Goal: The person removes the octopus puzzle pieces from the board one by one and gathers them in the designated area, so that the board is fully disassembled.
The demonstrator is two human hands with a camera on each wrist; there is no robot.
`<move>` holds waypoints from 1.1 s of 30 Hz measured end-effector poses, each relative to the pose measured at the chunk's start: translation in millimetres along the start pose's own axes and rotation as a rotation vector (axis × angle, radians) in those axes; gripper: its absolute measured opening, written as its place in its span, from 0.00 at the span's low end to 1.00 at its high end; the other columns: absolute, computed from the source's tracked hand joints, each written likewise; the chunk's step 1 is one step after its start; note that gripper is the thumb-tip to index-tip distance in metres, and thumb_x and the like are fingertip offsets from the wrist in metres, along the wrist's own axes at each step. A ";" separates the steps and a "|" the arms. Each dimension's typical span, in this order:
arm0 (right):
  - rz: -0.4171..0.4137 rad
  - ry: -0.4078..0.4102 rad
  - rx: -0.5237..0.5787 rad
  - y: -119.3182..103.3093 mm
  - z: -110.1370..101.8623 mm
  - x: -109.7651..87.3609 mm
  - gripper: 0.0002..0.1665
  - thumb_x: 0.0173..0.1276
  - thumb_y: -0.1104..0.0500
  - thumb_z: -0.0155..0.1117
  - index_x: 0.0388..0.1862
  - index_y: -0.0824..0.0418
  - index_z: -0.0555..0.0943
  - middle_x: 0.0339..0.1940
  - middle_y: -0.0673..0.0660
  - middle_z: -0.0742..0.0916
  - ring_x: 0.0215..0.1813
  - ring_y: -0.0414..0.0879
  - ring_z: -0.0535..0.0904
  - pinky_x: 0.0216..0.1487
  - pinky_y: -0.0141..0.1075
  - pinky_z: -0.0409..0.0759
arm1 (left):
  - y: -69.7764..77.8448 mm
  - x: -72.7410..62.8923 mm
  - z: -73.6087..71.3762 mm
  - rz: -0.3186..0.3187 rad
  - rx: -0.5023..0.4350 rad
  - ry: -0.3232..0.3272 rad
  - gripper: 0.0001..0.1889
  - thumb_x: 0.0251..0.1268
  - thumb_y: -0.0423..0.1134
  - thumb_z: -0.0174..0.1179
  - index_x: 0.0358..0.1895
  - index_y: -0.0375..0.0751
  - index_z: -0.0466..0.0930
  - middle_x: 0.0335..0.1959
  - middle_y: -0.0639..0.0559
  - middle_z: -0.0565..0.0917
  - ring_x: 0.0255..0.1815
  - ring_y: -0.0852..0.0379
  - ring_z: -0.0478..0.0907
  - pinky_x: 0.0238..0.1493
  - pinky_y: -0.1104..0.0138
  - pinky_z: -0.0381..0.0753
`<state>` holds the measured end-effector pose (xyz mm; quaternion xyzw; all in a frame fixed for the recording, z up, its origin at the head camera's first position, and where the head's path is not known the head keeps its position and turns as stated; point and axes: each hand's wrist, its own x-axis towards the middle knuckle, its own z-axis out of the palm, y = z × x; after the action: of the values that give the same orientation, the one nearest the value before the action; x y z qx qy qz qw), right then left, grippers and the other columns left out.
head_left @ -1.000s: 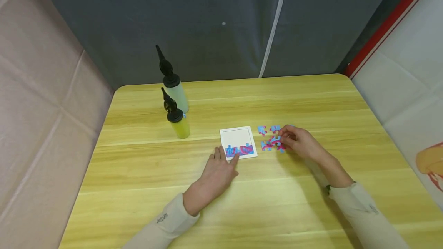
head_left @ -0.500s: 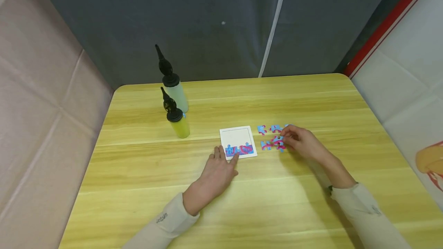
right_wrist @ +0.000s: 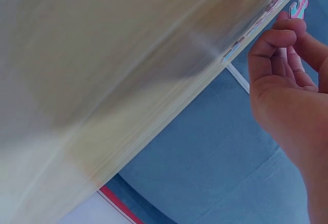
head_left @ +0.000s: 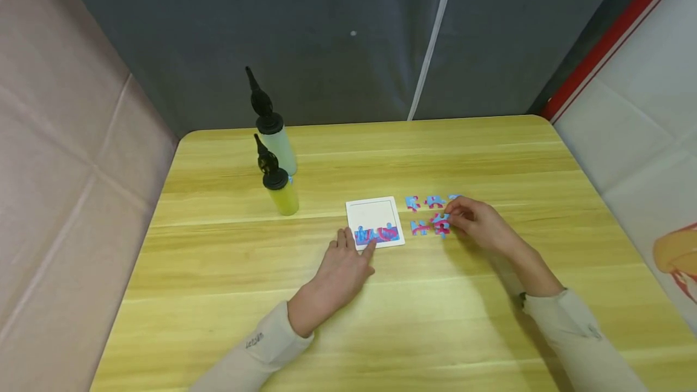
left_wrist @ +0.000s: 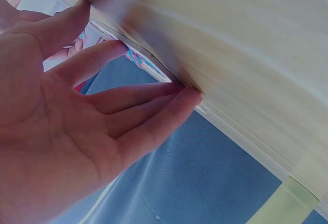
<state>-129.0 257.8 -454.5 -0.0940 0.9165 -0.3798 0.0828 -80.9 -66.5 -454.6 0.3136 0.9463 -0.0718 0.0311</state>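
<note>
Puzzle frame lies midway between left and right edges of the surface, near row filled. We rest our left hand on its near edge, fingers straight. Right of that: loose pieces. Farther right, our right hand pinches one piece.

White square tray flat, blue-pink puzzle row along near side; loose pieces at right; held piece raised.

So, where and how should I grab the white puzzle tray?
Probably pinch the tray by its far rim, coming from the far side: it lies flat, the left hand touches its near edge, and loose pieces lie to its right.
</note>
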 end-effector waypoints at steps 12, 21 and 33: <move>0.026 -0.014 0.042 2.8 -5.2 -4.4 0.07 0.79 0.63 0.59 0.51 0.64 0.81 0.39 0.61 0.86 0.32 0.47 0.79 0.33 0.32 0.79 | -1.4 0.9 2.7 0.007 -0.005 0.004 0.29 0.77 0.57 0.55 0.75 0.53 0.73 0.64 0.22 0.78 0.68 0.33 0.78 0.64 0.55 0.82; 0.020 -0.003 0.005 6.0 -7.6 -6.7 0.09 0.78 0.65 0.60 0.52 0.64 0.81 0.40 0.60 0.87 0.37 0.47 0.81 0.37 0.31 0.79 | -1.4 0.7 1.3 0.006 -0.003 -0.002 0.28 0.77 0.58 0.55 0.75 0.53 0.73 0.64 0.23 0.78 0.68 0.32 0.78 0.65 0.55 0.82; 0.033 -0.010 -0.025 11.7 -13.4 -11.0 0.08 0.78 0.64 0.59 0.52 0.62 0.82 0.40 0.58 0.87 0.41 0.46 0.81 0.41 0.30 0.78 | -1.2 0.4 1.8 0.001 0.006 0.005 0.29 0.77 0.58 0.55 0.75 0.53 0.73 0.64 0.23 0.78 0.68 0.32 0.78 0.64 0.55 0.82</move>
<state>-122.6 277.6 -452.6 -0.0818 0.9223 -0.3663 0.0923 -81.9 -67.5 -456.3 0.3145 0.9460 -0.0740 0.0276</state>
